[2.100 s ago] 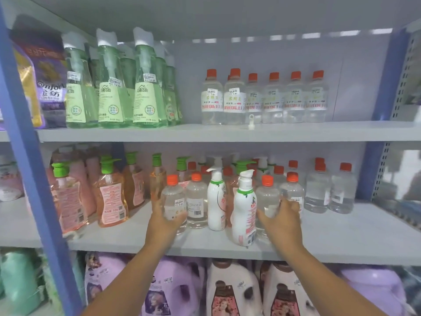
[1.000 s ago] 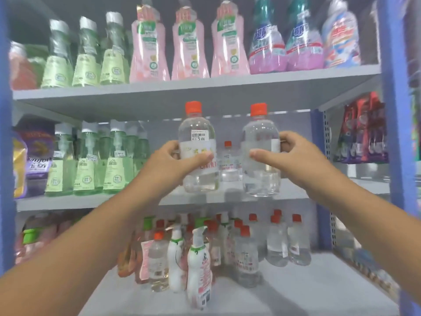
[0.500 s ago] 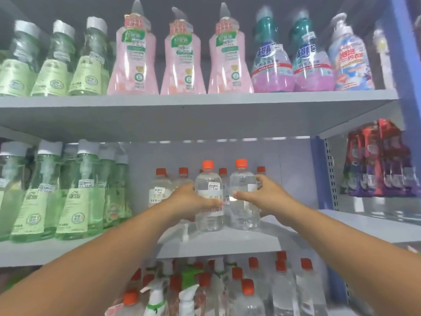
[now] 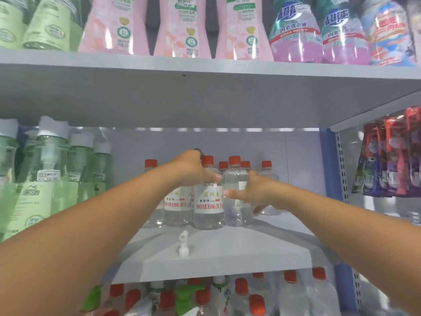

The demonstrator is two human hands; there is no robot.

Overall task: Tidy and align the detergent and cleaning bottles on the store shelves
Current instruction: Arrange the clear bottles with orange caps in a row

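Both hands were setting two clear plastic bottles with orange caps on the middle shelf (image 4: 227,254), at the front of a group of the same bottles: the left hand (image 4: 193,169) gripped the labelled bottle (image 4: 208,201) at its shoulder, and the right hand (image 4: 252,190) curled around the bottle beside it (image 4: 234,179), whose label faced away. The two round, smooth bottles stood upright and seemed to touch. The next move probably needs a turn of the right one, then a careful release.
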